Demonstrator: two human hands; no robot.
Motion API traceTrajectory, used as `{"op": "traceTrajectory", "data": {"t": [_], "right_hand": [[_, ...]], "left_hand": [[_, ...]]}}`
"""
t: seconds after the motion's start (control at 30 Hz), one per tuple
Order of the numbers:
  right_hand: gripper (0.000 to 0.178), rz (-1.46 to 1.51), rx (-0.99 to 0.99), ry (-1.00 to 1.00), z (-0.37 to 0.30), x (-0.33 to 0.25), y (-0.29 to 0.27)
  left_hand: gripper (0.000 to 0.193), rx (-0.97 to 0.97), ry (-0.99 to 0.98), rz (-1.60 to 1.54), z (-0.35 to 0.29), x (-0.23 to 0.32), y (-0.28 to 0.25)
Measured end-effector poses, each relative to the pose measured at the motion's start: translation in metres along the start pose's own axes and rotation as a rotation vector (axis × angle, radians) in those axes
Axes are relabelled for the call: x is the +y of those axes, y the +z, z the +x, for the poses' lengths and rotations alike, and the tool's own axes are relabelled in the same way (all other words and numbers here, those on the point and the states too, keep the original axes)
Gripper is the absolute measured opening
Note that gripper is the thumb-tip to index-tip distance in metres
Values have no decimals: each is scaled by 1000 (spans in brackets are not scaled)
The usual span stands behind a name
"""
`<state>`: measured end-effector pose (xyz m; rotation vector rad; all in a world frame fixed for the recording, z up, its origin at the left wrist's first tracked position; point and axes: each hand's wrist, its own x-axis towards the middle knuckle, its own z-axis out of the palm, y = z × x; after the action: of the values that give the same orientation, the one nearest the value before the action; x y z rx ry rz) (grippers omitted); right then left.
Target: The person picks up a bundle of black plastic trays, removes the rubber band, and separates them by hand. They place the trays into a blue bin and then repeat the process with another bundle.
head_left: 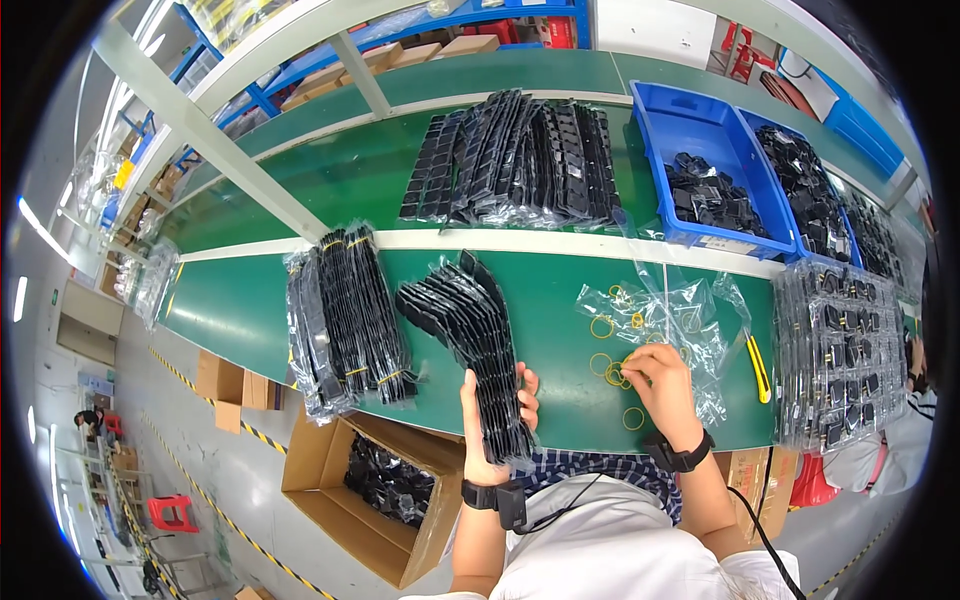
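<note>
My left hand is wrapped around a bundle of long strips of small black pieces in clear plastic. The thumb shows on one side and fingertips on the other. The bundle's far end bends to the left over the green bench. My right hand has its fingertips pinched at a small cluster of yellow rubber bands. More loose bands lie around it, some on a crumpled clear plastic bag. Left of the held bundle lies a stack of similar strips, tied with yellow bands.
A yellow utility knife lies right of the bag, near stacked clear trays of black parts. More strips and blue bins of black pieces stand farther back. An open cardboard box is below the bench edge.
</note>
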<state>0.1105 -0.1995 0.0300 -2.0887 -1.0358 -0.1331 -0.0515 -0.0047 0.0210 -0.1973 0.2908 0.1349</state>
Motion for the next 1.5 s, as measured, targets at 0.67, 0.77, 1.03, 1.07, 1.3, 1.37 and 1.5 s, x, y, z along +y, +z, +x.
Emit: {"op": "traceTrajectory", "data": {"t": [0.67,0.77,1.03,1.07,1.3,1.37,1.5], "right_hand": [[21,573,-589,19,-8,-87,3],[16,623,-583,35,-14,-83,7],[8,888,-633,341,-19,-84,6],[8,869,-621,323,-20,-84,8],[11,776,-624,409,-12,-96,10],[13,783,-633,422,-16,-89,18],[18,909,-633,559,-21,-84,25]], "left_hand": [[58,-39,-43,-122,-11,-10,-15],[56,-41,-47,-119,-10,-11,-15],[55,-60,-75,-141,-7,-9,-17],[55,-57,-71,-136,-6,-9,-18],[56,-25,4,18,-4,-12,-22],[56,-9,28,54,-5,-14,-22],[56,24,49,93,-3,-17,-18]]}}
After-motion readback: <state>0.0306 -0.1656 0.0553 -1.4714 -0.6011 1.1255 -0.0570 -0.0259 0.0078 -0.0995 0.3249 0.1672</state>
